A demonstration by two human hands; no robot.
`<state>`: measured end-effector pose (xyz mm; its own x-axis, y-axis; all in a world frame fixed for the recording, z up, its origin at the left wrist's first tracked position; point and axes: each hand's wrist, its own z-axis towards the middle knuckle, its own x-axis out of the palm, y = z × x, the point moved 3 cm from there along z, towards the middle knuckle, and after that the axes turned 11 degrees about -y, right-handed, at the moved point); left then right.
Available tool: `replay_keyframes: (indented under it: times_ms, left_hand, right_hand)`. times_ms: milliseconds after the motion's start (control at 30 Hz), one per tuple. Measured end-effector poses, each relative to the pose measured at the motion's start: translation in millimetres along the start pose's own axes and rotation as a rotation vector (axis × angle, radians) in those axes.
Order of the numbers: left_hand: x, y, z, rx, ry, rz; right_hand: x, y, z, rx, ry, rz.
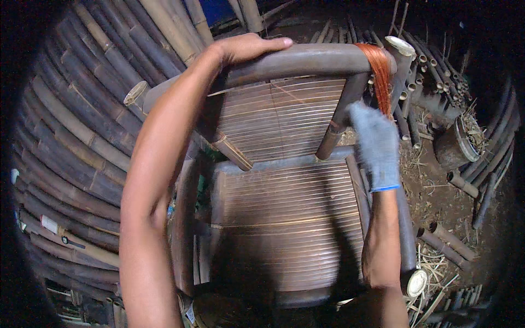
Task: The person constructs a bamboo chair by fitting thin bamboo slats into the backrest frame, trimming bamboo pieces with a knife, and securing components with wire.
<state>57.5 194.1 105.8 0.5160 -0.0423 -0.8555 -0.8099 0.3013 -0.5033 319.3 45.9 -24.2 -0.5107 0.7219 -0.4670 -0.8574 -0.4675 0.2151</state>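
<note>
A dark bamboo chair stands in front of me, with a slatted seat and a slatted backrest. Across its top runs a thick, curved bamboo rail. My left hand, bare, is closed over this rail with its thumb stretched along the top; the other fingers are mostly hidden behind it. Orange-brown binding strands wrap the rail's right end and hang down. My right hand, in a grey knit glove with a blue cuff, is at the lower end of these strands. Motion blur smears its fingers.
Long dark bamboo poles are stacked along the left. On the right, a round container holds shavings, with cut bamboo pieces on the dirt floor. More bamboo lengths lie at the far right.
</note>
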Motion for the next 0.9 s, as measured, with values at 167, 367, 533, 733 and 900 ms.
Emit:
replay_keyframes:
  times_ms: [167, 367, 533, 733, 900]
  left_hand:
    - [10, 2, -72, 0.583, -0.438, 0.56]
    - [5, 7, -79, 0.622, -0.452, 0.584]
    - [14, 1, -83, 0.458, -0.5, 0.674]
    - [17, -1, -75, 0.382, -0.513, 0.683]
    - [20, -6, -75, 0.373, -0.537, 0.656]
  right_hand:
    - [36, 16, -59, 0.303, 0.486, 0.074]
    - [15, 29, -45, 0.334, 0.349, 0.377]
    - [-52, 42, 0, 0.489, 0.122, 0.837]
    - [-62, 73, 29, 0.378, -0.245, 0.971]
    - [-22, 27, 55, 0.187, -0.03, 0.212]
